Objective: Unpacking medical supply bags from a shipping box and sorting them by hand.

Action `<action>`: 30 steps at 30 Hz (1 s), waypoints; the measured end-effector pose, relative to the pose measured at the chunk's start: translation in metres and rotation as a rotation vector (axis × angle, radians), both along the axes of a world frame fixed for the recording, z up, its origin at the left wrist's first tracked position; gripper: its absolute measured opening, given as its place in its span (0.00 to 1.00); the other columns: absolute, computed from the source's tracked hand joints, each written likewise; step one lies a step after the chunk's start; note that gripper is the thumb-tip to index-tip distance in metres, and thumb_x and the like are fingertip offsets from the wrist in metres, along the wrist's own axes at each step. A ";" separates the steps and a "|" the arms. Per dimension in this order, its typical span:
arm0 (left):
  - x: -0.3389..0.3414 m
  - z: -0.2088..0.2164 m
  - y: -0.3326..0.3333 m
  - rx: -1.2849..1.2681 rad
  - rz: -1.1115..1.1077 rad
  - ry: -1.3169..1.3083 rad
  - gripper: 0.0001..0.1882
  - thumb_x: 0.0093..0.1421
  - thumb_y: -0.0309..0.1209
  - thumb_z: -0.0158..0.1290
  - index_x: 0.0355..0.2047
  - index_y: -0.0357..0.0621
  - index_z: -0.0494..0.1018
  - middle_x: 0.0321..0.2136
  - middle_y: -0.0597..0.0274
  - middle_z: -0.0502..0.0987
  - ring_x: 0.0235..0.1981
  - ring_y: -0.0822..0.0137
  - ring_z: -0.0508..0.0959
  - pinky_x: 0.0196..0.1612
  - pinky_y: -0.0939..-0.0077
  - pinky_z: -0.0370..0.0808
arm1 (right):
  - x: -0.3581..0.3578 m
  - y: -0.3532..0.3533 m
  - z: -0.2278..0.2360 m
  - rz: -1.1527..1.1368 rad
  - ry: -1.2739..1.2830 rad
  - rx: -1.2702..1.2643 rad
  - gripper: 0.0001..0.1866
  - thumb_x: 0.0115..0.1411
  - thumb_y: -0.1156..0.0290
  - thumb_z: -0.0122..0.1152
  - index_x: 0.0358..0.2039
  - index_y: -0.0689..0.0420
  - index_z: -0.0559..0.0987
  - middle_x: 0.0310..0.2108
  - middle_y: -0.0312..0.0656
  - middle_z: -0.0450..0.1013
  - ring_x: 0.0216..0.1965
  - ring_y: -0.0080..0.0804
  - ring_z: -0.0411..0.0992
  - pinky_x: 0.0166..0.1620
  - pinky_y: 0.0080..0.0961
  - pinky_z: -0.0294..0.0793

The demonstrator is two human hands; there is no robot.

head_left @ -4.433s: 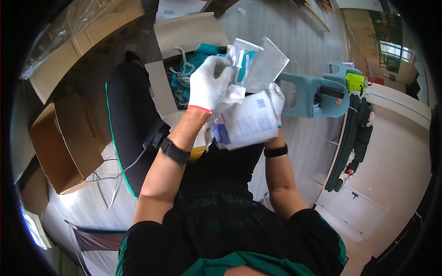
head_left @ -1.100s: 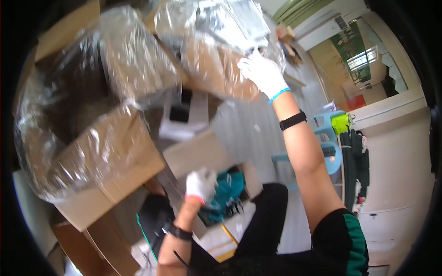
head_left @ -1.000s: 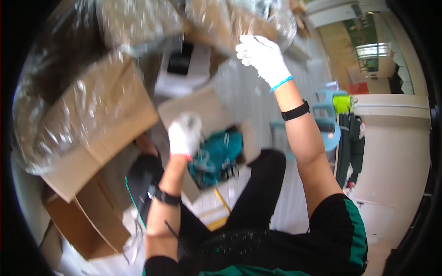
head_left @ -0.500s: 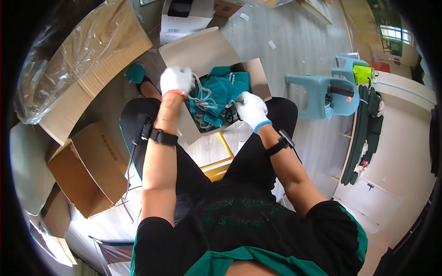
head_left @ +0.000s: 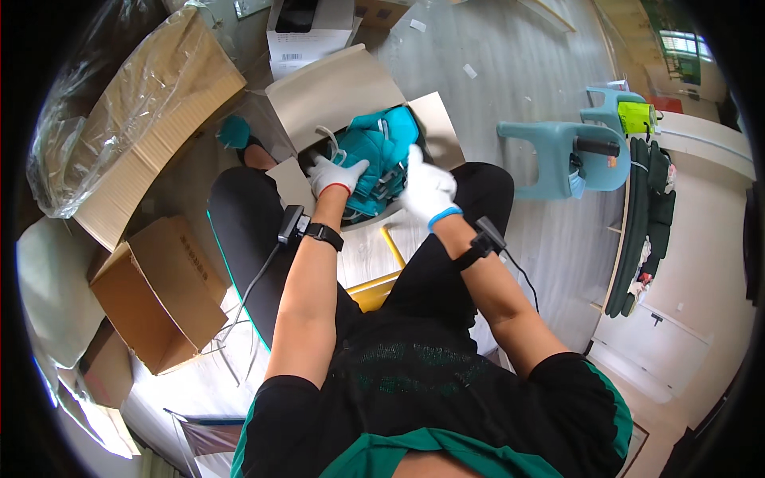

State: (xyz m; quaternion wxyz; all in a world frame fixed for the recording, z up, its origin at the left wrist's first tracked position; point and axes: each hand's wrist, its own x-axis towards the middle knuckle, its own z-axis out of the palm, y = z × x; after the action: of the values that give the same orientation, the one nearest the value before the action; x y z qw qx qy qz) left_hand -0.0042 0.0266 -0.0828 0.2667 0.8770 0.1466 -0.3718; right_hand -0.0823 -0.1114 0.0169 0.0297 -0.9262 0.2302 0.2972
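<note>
Teal face masks point(head_left: 381, 147) with pale straps lie heaped in an open cardboard box point(head_left: 339, 84) between my knees. My left hand point(head_left: 333, 175), in a white glove with a red cuff, rests at the heap's near left side. Its thumb is spread over the masks and its fingers reach down along the box's left side. My right hand point(head_left: 430, 190), in a white glove with a blue cuff, is over the box's near right corner. One digit points up, apart from the others, which look bent and slightly blurred. I see nothing held in it.
An empty brown carton point(head_left: 155, 299) lies open at my left. Beyond it stands a large plastic-wrapped cardboard piece point(head_left: 151, 135). A white box point(head_left: 307, 44) with a phone point(head_left: 296, 14) on it is behind the mask box. A blue stool point(head_left: 542, 155) stands at right.
My left hand has come down from above the box's left side onto the masks and spread out. My right hand has pulled back slightly and lifted a digit. The mask heap has shifted.
</note>
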 end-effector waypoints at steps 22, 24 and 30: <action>-0.057 0.046 -0.037 -0.613 0.304 -0.368 0.54 0.47 0.38 0.68 0.68 0.37 0.49 0.54 0.37 0.72 0.53 0.45 0.76 0.58 0.60 0.71 | -0.053 -0.010 0.071 -0.470 -0.689 0.881 0.16 0.66 0.73 0.54 0.53 0.60 0.77 0.27 0.31 0.73 0.23 0.11 0.68 0.27 0.13 0.68; -0.062 0.049 -0.039 -0.655 0.340 -0.317 0.55 0.45 0.36 0.67 0.68 0.35 0.48 0.53 0.38 0.72 0.54 0.47 0.76 0.58 0.60 0.71 | -0.049 0.000 0.063 -0.366 -0.644 0.877 0.14 0.64 0.74 0.56 0.50 0.61 0.79 0.27 0.37 0.75 0.23 0.18 0.71 0.28 0.17 0.70; -0.073 0.028 -0.027 -0.664 0.286 -0.297 0.45 0.47 0.34 0.59 0.64 0.28 0.57 0.51 0.33 0.74 0.55 0.45 0.75 0.58 0.65 0.70 | -0.039 -0.022 0.013 -0.223 -0.568 0.218 0.14 0.63 0.60 0.58 0.42 0.54 0.82 0.31 0.50 0.79 0.33 0.48 0.79 0.36 0.37 0.77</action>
State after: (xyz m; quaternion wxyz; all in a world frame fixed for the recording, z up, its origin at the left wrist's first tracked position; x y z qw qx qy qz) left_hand -0.0776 -0.0004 -0.0547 0.6036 0.7579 0.0988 -0.2269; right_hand -0.1210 -0.1334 0.0297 0.2241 -0.9326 0.2794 0.0448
